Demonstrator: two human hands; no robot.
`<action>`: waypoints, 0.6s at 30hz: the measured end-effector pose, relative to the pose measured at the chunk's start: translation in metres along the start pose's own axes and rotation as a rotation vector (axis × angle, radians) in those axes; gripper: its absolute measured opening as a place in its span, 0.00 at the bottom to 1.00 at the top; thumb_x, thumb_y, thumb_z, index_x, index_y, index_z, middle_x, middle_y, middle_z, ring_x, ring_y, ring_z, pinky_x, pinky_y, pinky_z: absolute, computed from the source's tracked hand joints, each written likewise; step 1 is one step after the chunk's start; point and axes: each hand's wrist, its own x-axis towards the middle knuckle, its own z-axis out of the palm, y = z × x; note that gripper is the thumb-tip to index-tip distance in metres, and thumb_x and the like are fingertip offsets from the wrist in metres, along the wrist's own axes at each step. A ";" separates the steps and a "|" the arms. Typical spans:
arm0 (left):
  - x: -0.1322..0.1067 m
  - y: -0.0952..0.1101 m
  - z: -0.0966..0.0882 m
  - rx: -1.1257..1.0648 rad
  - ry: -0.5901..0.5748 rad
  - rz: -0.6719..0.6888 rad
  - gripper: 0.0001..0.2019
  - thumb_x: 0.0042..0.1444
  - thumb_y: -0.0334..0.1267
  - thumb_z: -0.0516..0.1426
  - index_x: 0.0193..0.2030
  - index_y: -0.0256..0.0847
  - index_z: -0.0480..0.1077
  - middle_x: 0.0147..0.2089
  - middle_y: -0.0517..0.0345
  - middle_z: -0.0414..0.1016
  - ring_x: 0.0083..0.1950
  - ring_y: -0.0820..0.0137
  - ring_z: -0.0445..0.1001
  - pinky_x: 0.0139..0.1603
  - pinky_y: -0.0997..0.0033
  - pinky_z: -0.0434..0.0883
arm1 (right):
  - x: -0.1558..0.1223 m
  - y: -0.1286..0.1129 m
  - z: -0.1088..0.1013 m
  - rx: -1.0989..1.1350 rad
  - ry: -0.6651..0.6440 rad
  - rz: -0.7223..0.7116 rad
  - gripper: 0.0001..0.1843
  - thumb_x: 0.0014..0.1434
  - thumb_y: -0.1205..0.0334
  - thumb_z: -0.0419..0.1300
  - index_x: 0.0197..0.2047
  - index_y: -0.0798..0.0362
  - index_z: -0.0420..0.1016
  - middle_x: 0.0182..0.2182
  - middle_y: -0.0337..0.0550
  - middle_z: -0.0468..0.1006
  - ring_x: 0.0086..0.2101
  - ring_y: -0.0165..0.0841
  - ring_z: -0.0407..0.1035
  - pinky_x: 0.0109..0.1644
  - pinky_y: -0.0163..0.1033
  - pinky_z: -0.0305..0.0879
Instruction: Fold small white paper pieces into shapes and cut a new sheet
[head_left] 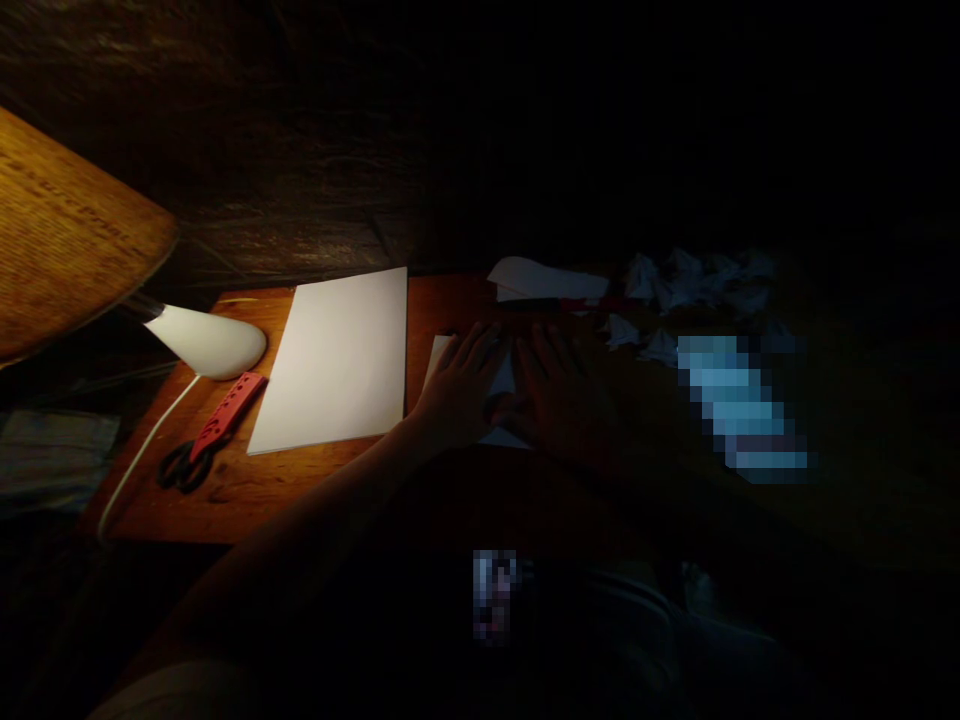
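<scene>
On a dim wooden table (pixel 247 490), my left hand (pixel 461 385) lies flat with fingers stretched out on a small piece of white paper (pixel 506 378). My right hand (pixel 562 395) rests flat beside it, fingers spread, pressing on the same paper, mostly in shadow. Neither hand grips anything. To the left of my hands lies a stack of white sheets (pixel 337 360).
A white lamp (pixel 210 342) with its cord sits at the left, beside red-handled scissors (pixel 206 440). Another white sheet (pixel 544 280) and several crumpled paper pieces (pixel 690 280) lie at the back right. A wooden object (pixel 67 240) looms top left.
</scene>
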 end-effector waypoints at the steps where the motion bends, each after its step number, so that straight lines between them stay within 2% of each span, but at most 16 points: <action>1: 0.000 -0.001 0.000 0.001 0.005 0.002 0.42 0.76 0.56 0.57 0.87 0.37 0.47 0.89 0.28 0.49 0.90 0.37 0.49 0.86 0.29 0.57 | 0.000 -0.001 0.000 0.004 0.002 -0.002 0.62 0.73 0.20 0.47 0.84 0.70 0.58 0.83 0.77 0.51 0.82 0.66 0.46 0.84 0.72 0.42; 4: -0.002 -0.004 -0.005 0.007 0.015 -0.022 0.40 0.76 0.58 0.58 0.86 0.42 0.51 0.89 0.30 0.50 0.90 0.38 0.50 0.86 0.26 0.57 | 0.000 -0.002 0.000 0.003 0.017 0.001 0.61 0.73 0.21 0.49 0.83 0.70 0.59 0.83 0.79 0.52 0.82 0.66 0.48 0.84 0.73 0.43; 7: -0.006 -0.009 -0.018 0.032 0.005 -0.106 0.37 0.75 0.59 0.60 0.83 0.46 0.58 0.88 0.35 0.53 0.90 0.40 0.51 0.86 0.26 0.55 | 0.000 -0.003 -0.001 -0.017 0.033 0.002 0.60 0.72 0.21 0.50 0.82 0.69 0.60 0.82 0.80 0.54 0.82 0.66 0.49 0.83 0.73 0.45; 12: -0.013 -0.014 -0.038 0.073 0.002 -0.214 0.33 0.74 0.58 0.60 0.78 0.43 0.68 0.87 0.33 0.56 0.90 0.38 0.51 0.86 0.22 0.54 | 0.000 -0.006 -0.003 -0.053 0.045 -0.010 0.61 0.71 0.19 0.49 0.82 0.69 0.59 0.81 0.82 0.56 0.81 0.67 0.51 0.81 0.73 0.49; 18: -0.019 -0.017 -0.046 0.091 0.017 -0.282 0.32 0.75 0.60 0.58 0.76 0.44 0.71 0.88 0.36 0.56 0.89 0.38 0.53 0.85 0.20 0.53 | 0.001 -0.009 -0.008 -0.043 0.072 -0.006 0.62 0.69 0.17 0.50 0.80 0.66 0.63 0.79 0.81 0.61 0.79 0.68 0.54 0.80 0.74 0.53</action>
